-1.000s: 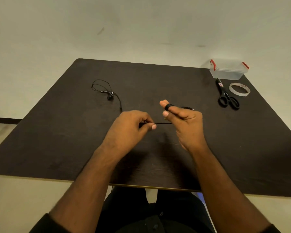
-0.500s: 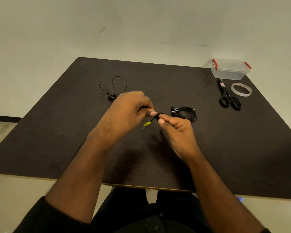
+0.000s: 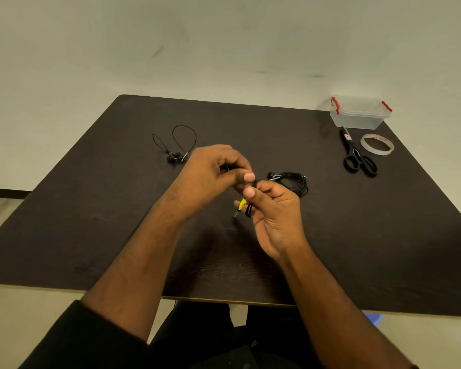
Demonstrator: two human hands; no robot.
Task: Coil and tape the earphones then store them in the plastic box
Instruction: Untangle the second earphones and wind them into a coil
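Earphones (image 3: 248, 209) sit half-coiled between your hands above the table (image 3: 383, 235): right hand (image 3: 274, 214) pinches the loops, plug dangling down, left hand (image 3: 213, 169) pinches cord running left.

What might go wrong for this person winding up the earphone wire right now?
The small coil pinched in the right hand might spring loose, since no tape holds it and the tape roll lies far off by the scissors. The loose earbud end trailing behind the left hand could snag or tangle.
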